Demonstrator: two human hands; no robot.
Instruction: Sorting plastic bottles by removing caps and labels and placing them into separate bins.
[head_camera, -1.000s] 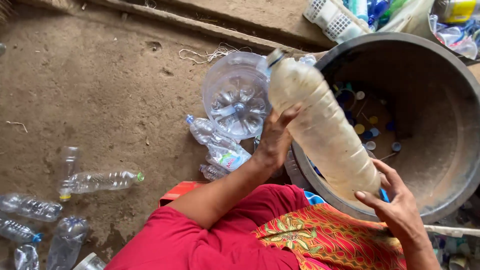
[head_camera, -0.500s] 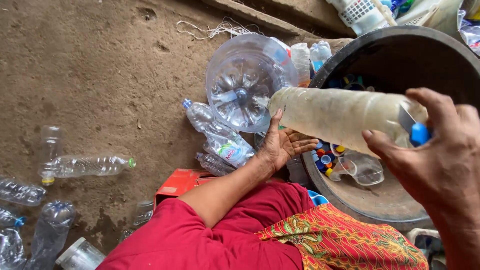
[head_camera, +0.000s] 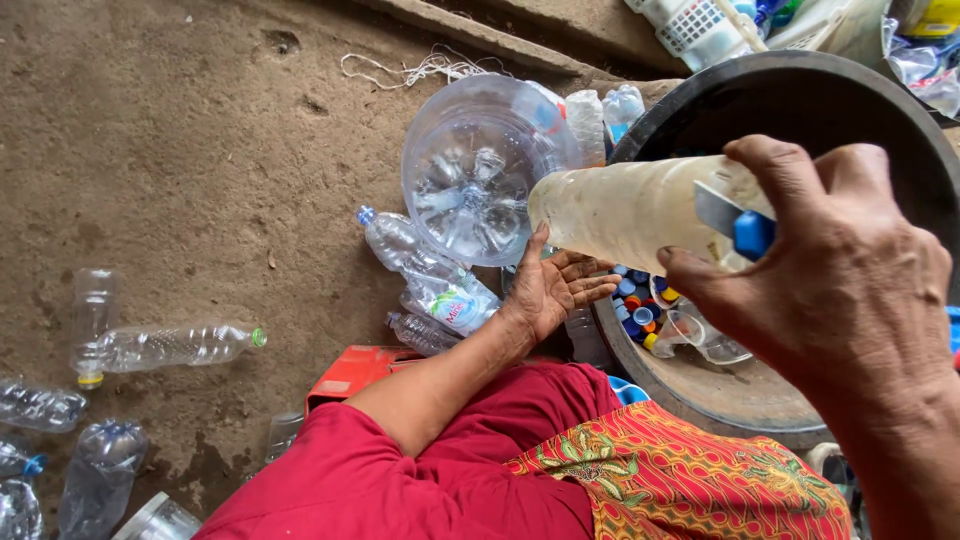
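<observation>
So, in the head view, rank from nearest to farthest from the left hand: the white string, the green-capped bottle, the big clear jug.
1. Big clear jug, just above the left hand.
2. Green-capped bottle, lying far left.
3. White string, top; nearly tied with the bottle.

We see one head-worn view, looking steeply down, close over our lap and hands toward the dirt floor (head_camera: 180, 150).

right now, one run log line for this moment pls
left hand: open under cloudy bottle | right hand: grips bottle and blue-handled blade | black tub: caps inside
</observation>
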